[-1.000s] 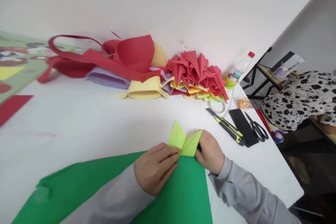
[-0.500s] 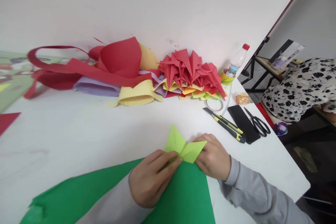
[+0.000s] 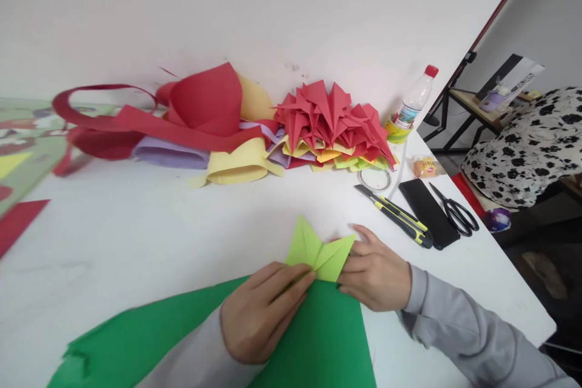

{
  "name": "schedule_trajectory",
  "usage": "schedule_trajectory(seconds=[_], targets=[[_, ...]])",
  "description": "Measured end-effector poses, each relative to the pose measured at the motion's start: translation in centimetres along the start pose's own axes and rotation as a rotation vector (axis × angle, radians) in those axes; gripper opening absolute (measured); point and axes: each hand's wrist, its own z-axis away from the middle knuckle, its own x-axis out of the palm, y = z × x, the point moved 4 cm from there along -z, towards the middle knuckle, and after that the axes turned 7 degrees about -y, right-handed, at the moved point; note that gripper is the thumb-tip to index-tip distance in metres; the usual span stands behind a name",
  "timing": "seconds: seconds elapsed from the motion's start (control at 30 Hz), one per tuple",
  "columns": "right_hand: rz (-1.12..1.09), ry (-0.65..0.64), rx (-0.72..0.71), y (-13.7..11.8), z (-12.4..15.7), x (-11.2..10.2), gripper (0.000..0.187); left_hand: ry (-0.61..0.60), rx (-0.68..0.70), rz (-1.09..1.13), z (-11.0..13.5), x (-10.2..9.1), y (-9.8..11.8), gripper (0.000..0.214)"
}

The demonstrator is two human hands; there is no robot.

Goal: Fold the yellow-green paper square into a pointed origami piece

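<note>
A light-green folded paper (image 3: 330, 259) with two pointed flaps stands above a large dark-green paper sheet (image 3: 318, 339). My left hand (image 3: 268, 306) is closed on its lower left part, thumb and fingers pinching near the centre crease. Against the right flap is my right hand (image 3: 377, 270), its fingers curled, one of them lifted behind the flap's tip. The flap hides part of the right fingertips. Both forearms, in grey sleeves, reach in from the bottom edge, and the left one lies over the dark-green sheet.
Along the wall lie red folded-paper pieces (image 3: 330, 115), a rolled red sheet (image 3: 207, 100) and a yellow paper loop (image 3: 239, 163). At right are a tape roll (image 3: 388, 180), a utility knife (image 3: 400, 219), a black case (image 3: 430, 212), scissors (image 3: 457, 215) and a bottle (image 3: 411, 103). Another person's patterned clothing (image 3: 522, 145) shows beyond.
My right hand has shifted slightly right, one finger now raised off the right flap. My left hand keeps its pinch on the folded paper. The view has shifted a little.
</note>
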Motion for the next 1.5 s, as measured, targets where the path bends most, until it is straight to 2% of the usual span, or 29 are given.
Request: schedule_trajectory(seconds=[0.2,0.43,0.77,0.9,1.07,1.33,1.5], targets=[[-0.048,-0.117,0.075,0.4,0.5,0.4,0.027,0.032,-0.007,-0.065,-0.2,0.0,0.1,0.029],[-0.030,-0.158,0.095,0.7,0.3,0.5,0.040,0.041,-0.026,-0.066,-0.7,-0.2,0.1,0.027],[-0.031,-0.177,0.122,0.9,-0.3,0.4,0.038,0.028,-0.026,-0.091,-0.9,-0.1,0.3,0.025],[-0.030,-0.188,0.144,0.9,-0.4,0.5,0.031,0.025,-0.017,-0.142,-0.9,0.0,0.5,0.027],[-0.022,-0.207,0.144,1.0,-0.4,0.6,0.025,-0.056,-0.031,-0.204,-1.1,0.4,0.7,0.033],[-0.180,-0.217,0.179,1.3,-0.6,-0.1,0.020,-0.141,-0.061,-0.336,-1.1,0.8,1.0,0.035],[-0.254,-0.192,0.181,1.4,-0.6,-0.5,0.020,-0.153,-0.076,-0.365,-1.1,1.1,0.9,0.035]])
